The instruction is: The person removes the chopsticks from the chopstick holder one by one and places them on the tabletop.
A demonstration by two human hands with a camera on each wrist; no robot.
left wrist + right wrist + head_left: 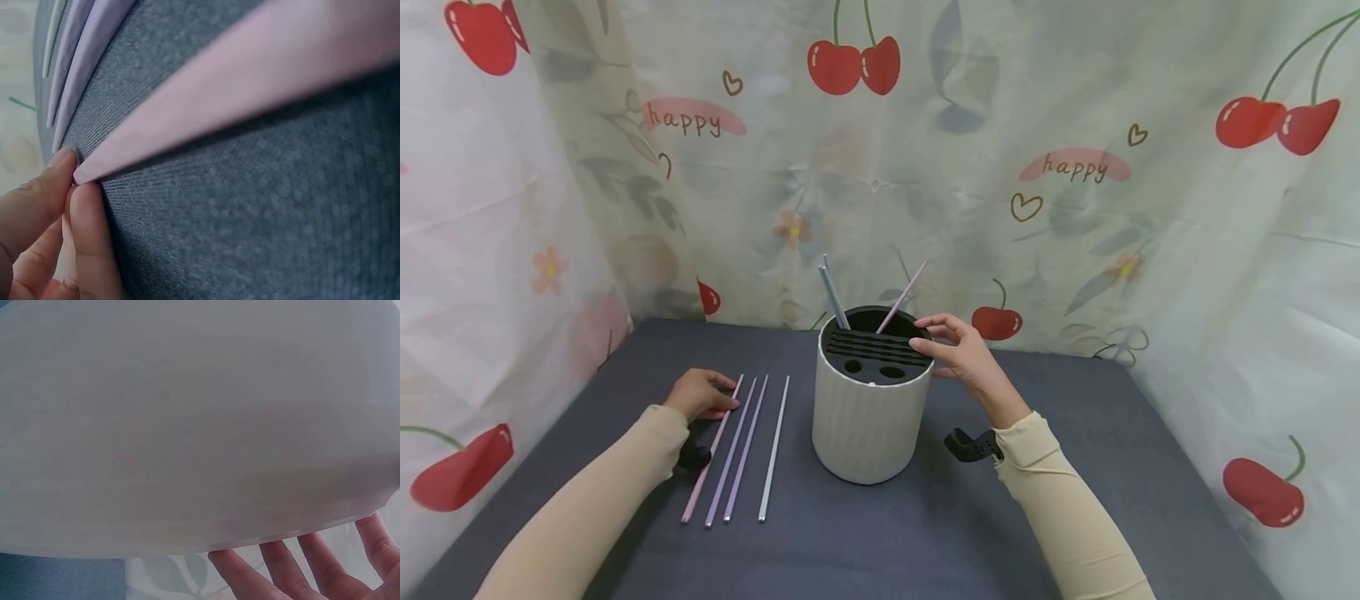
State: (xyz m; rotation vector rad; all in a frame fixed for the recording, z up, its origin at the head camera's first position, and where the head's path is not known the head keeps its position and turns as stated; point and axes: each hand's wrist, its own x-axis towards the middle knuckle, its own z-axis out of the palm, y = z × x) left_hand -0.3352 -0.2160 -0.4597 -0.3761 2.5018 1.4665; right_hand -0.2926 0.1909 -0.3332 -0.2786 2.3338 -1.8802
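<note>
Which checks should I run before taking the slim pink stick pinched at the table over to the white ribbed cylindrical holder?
1. Left grip on the slim pink stick: ok, thumb and finger pinch its end.
2. Pinched end clear of the dark grey cloth: cannot tell.
3. White ribbed cylindrical holder upright: ok.
4. Right grip at the holder's right rim: ok, touching; firmness cannot be judged.
5. Room in the rear opening: ok, it seems; two slim pale-blue sticks and another pink stick lean apart there.
6. All sticks in the holder: not ok; two slim purple sticks and one silvery stick also lie on the cloth.
</note>
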